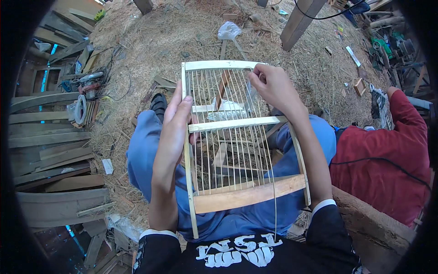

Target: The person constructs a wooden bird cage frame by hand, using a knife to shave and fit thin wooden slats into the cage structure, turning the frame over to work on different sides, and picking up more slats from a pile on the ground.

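Note:
Above my lap rests a light wooden frame (248,195) with a thin top bar, a middle crossbar (237,123) and a wider, curved lower board. Several thin sticks run lengthwise through it, side by side. My left hand (175,114) is closed round the left side rail, thumb on top, with some fingers hidden behind. At the top bar's right end, my right hand (273,84) pinches a thin stick (275,219). That stick's lower end hangs past the curved board toward my shirt. The fingertips partly hide the stick's upper end.
A person in a red top (383,155) sits close on my right. Stacked boards (50,137) and a power tool (90,84) lie left. A wooden post (301,25) stands ahead, near a white plastic bag (229,30). Shavings cover the floor (150,45).

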### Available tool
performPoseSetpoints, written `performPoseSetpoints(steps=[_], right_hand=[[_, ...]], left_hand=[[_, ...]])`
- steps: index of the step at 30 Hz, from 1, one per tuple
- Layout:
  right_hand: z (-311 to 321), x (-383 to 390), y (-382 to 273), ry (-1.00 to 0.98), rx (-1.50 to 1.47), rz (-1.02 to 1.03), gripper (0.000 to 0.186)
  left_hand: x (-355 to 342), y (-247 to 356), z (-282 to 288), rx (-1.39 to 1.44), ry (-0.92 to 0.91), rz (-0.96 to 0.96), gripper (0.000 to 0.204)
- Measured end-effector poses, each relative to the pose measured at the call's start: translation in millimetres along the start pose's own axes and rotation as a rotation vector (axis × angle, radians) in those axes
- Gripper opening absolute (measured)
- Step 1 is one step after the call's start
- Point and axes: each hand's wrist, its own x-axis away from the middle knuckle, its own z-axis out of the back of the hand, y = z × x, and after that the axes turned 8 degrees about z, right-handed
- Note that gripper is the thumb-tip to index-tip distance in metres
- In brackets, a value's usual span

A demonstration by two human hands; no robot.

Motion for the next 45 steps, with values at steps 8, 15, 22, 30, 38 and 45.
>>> performPoseSetpoints(steps=[8,15,22,30,38,45], right_hand=[[-11,2,3,-0.092,-0.163,-0.057,0.026],[-15,4,-2,-0.11,-0.087,-0.021,0.028],[-19,0,-4,-0.072,-0.072,-0.036,0.028],[-16,0,-6,-0.078,-0.05,-0.012,0.029],[-16,2,-2,-0.085,-0.115,-0.06,0.027],[-14,3,-5,-0.077,-0.063,-0.041,0.028]], left_hand=[[7,-4,4,0.023,0.004,-0.047,0.061],[10,-6,3,0.019,0.047,-0.073,0.061],[10,-7,6,0.041,0.073,-0.049,0.06],[8,-8,7,0.004,0.047,-0.083,0.061],[8,-5,3,0.015,0.052,-0.056,0.061],[10,-6,5,-0.013,0.011,-0.057,0.063]])
